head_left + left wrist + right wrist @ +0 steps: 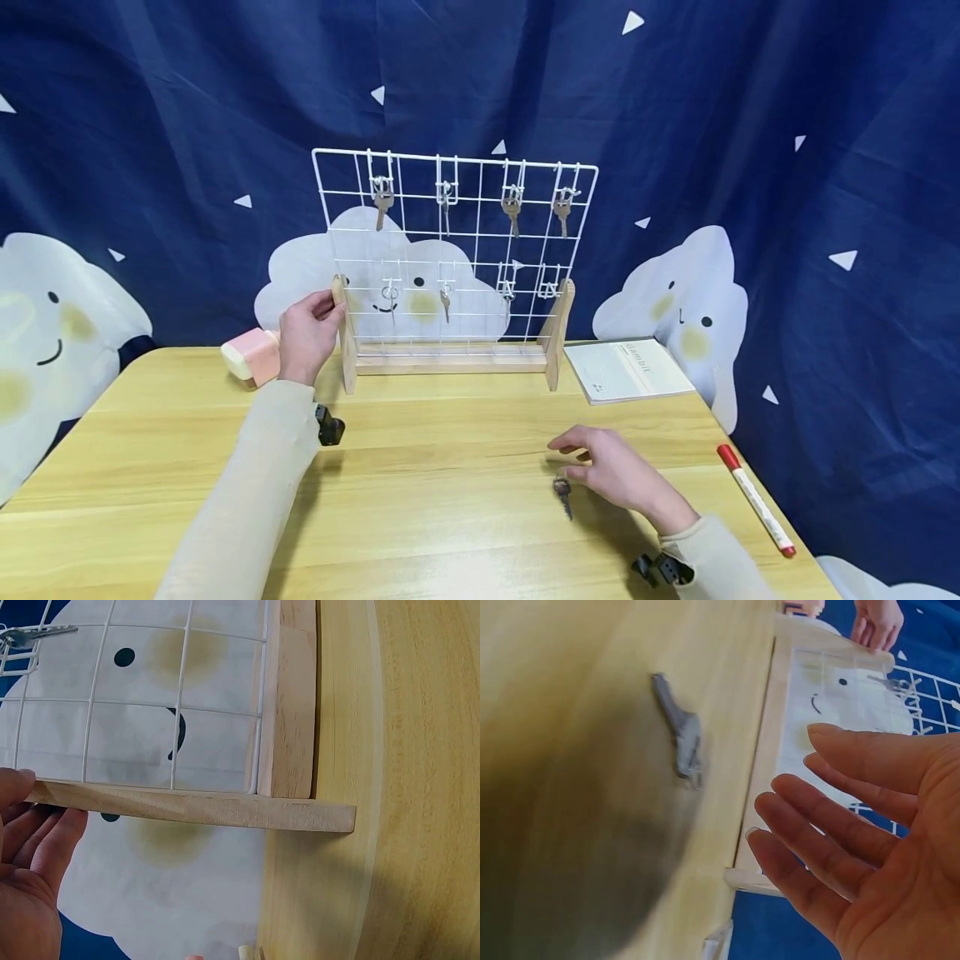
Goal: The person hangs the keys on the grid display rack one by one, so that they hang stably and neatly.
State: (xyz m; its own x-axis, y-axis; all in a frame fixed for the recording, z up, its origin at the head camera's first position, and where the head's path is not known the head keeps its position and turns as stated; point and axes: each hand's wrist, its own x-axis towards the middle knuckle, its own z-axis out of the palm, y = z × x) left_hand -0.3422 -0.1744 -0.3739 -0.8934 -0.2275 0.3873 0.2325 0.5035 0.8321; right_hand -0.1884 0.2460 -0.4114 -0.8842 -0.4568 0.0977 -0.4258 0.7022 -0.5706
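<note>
My left hand (309, 337) grips the left wooden post (195, 806) of a white wire rack, thumb on one side and fingers on the other. The rack stands upright on its wooden base bar (450, 363). Several keys hang from its white hooks, among them a brass-coloured key (382, 208) at the top left. On the table, toward the front right, lies a loose key (564, 497) with a small ring. Beside it, above the tabletop, is my right hand (615, 471). Its fingers are spread and relaxed with nothing between them, as the right wrist view shows.
A pink and white block-like object (258, 357) sits behind my left wrist. To the right of the rack lies a notebook (630, 369). A red-capped marker (756, 500) rests near the table's right edge. Behind the table hangs a dark blue curtain (225, 100) with cloud prints.
</note>
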